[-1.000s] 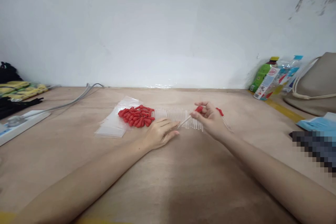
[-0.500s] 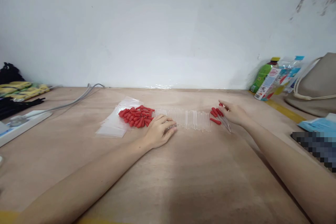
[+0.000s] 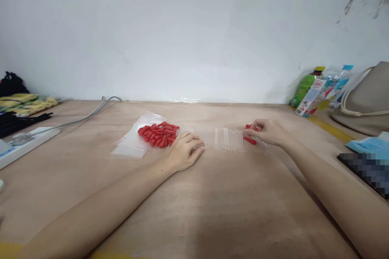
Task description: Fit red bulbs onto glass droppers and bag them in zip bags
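My left hand (image 3: 186,150) rests palm down, fingers loosely spread, over the left part of a row of thin clear tubes (image 3: 225,139). Just left of it lies a heap of red rubber bulbs (image 3: 154,133), partly on clear plastic bags (image 3: 129,145). At the row's right end, my right hand (image 3: 266,131) has its fingers curled round the red ends of several droppers, whose clear stems (image 3: 265,146) show below it. The fingers partly hide these droppers. One loose red bulb (image 3: 250,141) lies just under the fingertips.
A white power strip (image 3: 33,145) with a grey cable and yellow-and-black cloth (image 3: 21,103) lie at the left. Bottles (image 3: 310,89), a beige bag (image 3: 367,97), a blue packet (image 3: 367,145) and a blurred dark object (image 3: 364,170) line the right. A wall closes off the back.
My right hand has shifted slightly left and down, and its fingers have curled in over the red dropper ends, hiding more of them. My left hand stays in place.
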The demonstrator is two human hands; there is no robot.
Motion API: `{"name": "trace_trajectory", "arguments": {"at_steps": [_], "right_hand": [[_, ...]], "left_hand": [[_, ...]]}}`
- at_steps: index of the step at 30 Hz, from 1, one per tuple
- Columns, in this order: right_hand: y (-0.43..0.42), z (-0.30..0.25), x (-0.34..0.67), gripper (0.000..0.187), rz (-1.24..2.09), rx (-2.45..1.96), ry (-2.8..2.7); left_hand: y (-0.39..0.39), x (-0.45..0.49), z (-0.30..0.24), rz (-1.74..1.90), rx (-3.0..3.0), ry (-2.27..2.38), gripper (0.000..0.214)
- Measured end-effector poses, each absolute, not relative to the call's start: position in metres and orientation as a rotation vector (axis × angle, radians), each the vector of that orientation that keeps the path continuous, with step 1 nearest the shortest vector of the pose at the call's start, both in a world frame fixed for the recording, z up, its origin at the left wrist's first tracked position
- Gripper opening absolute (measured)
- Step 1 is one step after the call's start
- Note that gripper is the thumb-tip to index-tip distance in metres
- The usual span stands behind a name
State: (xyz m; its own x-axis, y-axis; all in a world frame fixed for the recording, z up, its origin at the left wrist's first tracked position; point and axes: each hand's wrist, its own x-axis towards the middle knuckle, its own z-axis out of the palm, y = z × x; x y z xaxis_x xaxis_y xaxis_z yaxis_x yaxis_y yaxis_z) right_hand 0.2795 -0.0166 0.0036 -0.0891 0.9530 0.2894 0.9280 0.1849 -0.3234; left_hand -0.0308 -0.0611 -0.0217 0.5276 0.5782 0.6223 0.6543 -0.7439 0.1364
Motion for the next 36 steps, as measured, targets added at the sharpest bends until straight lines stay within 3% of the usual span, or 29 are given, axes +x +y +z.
{"name": "trace_trajectory", "arguments": {"at_steps": [8,18,24,31,36], "right_hand": [[-0.019,0.007,0.271,0.021,0.020,-1.719,-2.415],[-0.016,0.000,0.266,0.018,-0.031,-1.822,-2.319],[-0.021,0.006,0.259,0.018,0.059,-1.812,-1.937],[-0.027,-0.020,0.228,0.019,-0.206,-1.496,-1.678],[-0.036,-0.037,0.212,0.018,-0.154,-1.233,-1.777]], "left_hand": [[-0.061,-0.027,-0.018,-0.975,-2.540,-1.235,0.016],[-0.031,0.031,-0.007,-0.819,-2.423,-1.593,0.026],[-0.008,0.056,-0.006,-0.629,-2.395,-1.781,0.030],[0.005,0.062,-0.004,-0.536,-2.406,-1.811,0.023],[-0.007,0.048,0.004,-0.550,-2.446,-1.730,0.021]]}}
